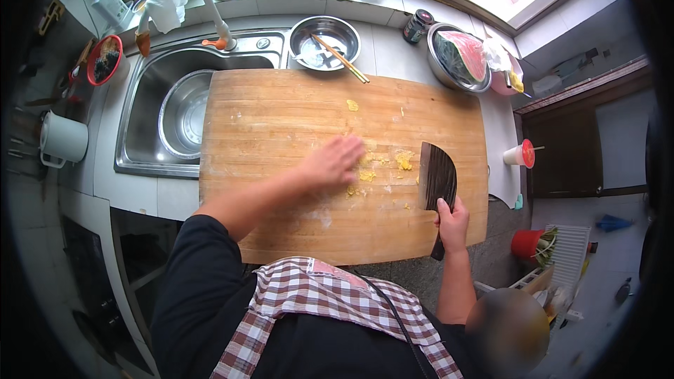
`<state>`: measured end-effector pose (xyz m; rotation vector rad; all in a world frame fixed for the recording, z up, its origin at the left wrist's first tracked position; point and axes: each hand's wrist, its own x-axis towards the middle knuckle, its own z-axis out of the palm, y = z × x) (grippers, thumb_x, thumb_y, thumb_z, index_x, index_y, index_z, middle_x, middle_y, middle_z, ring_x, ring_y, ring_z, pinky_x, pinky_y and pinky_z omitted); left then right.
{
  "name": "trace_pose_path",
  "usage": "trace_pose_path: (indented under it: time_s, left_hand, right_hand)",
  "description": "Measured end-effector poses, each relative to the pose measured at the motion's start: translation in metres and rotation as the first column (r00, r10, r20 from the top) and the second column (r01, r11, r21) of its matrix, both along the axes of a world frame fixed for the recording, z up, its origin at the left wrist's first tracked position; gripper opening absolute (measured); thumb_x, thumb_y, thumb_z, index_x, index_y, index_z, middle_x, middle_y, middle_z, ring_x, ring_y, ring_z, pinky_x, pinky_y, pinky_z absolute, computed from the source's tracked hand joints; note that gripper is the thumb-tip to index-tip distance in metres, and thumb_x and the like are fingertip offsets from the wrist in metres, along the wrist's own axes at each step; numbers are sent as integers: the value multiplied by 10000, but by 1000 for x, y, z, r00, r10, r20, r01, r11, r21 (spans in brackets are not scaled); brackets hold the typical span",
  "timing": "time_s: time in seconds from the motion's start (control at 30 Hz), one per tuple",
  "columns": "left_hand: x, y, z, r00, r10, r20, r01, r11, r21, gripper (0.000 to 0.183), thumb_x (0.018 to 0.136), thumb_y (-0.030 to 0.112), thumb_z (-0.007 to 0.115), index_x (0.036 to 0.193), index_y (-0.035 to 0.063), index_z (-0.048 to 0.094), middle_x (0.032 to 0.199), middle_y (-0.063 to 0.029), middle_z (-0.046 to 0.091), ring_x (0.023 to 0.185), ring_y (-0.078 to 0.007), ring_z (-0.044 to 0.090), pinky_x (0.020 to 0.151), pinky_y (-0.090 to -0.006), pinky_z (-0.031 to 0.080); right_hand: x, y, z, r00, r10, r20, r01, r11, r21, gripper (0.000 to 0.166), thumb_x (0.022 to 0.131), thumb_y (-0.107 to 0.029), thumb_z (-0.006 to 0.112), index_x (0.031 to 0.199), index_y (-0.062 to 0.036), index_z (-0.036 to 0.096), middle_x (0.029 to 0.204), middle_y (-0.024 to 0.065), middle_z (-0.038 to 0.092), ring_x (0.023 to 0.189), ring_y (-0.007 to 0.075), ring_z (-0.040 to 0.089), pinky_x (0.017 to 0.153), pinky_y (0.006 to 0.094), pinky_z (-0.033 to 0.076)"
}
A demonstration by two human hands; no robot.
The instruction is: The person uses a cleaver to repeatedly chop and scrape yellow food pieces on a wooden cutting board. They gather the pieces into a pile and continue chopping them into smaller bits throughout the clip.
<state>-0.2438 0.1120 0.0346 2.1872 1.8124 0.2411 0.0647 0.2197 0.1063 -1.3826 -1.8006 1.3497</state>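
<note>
My right hand [454, 223] grips the handle of a dark-bladed cleaver [440, 175], its blade over the right part of a large wooden cutting board [274, 126]. Blurred by motion, my left hand [336, 163] reaches over the middle of the board, fingers extended and nothing visible in it. Scraps of yellow dough [404, 159] are scattered between that hand and the blade. A flattened yellow bit [352, 106] lies farther back. Whitish, flour-like smears mark the wood around them. Whether the left fingertips touch the scraps is hidden by the blur.
Behind the board, a steel bowl [347, 26] has chopsticks [339, 58] across its rim. At left is a steel sink [142, 116] with a metal basin [174, 110] inside. A dark-lidded jar [418, 26], wrapped watermelon [463, 55] in a bowl and a lidded cup [518, 154] stand right.
</note>
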Motion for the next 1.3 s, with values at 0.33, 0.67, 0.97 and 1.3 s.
trace_pose_path:
  time_s: [0.33, 0.67, 0.97, 1.3]
  left_hand:
    - [5, -28, 11, 982, 103, 157, -165, 871, 462, 647, 830, 266, 647, 1396, 86, 391, 1492, -157, 307, 1400, -291, 269, 1138, -457, 192]
    - [-16, -5, -15, 924, 380, -40, -337, 859, 385, 523, 787, 214, 662, 1271, 72, 521, 1341, -139, 505, 1301, -301, 418, 1092, -472, 272]
    - [-22, 11, -33, 933, 321, -165, -235, 887, 396, 424, 862, 146, 491, 1276, 57, 515, 1364, -165, 488, 1281, -291, 452, 1078, -448, 321]
    - [-11, 14, -28, 936, 304, -176, -215, 893, 395, 462, 846, 120, 510, 1296, 18, 491, 1346, -195, 494, 1265, -321, 468, 1044, -452, 371]
  right_hand:
    - [-73, 12, 8, 863, 249, 439, -502, 517, 694, 327, 774, -6, 595, 1098, -42, 626, 972, 104, 647, 821, 265, 626, 690, 358, 507]
    - [-177, 7, -76, 737, 205, 644, -676, 220, 704, 366, 817, -123, 546, 1179, -132, 603, 1166, 107, 592, 883, 238, 585, 705, 355, 502]
    - [-177, 8, -90, 726, 142, 673, -680, 289, 674, 396, 823, -110, 540, 1213, -151, 596, 1226, 120, 571, 826, 231, 605, 720, 369, 509]
    - [-180, 18, -79, 743, 206, 637, -662, 370, 652, 371, 823, -91, 535, 1180, -166, 602, 1166, 99, 579, 855, 257, 607, 734, 378, 507]
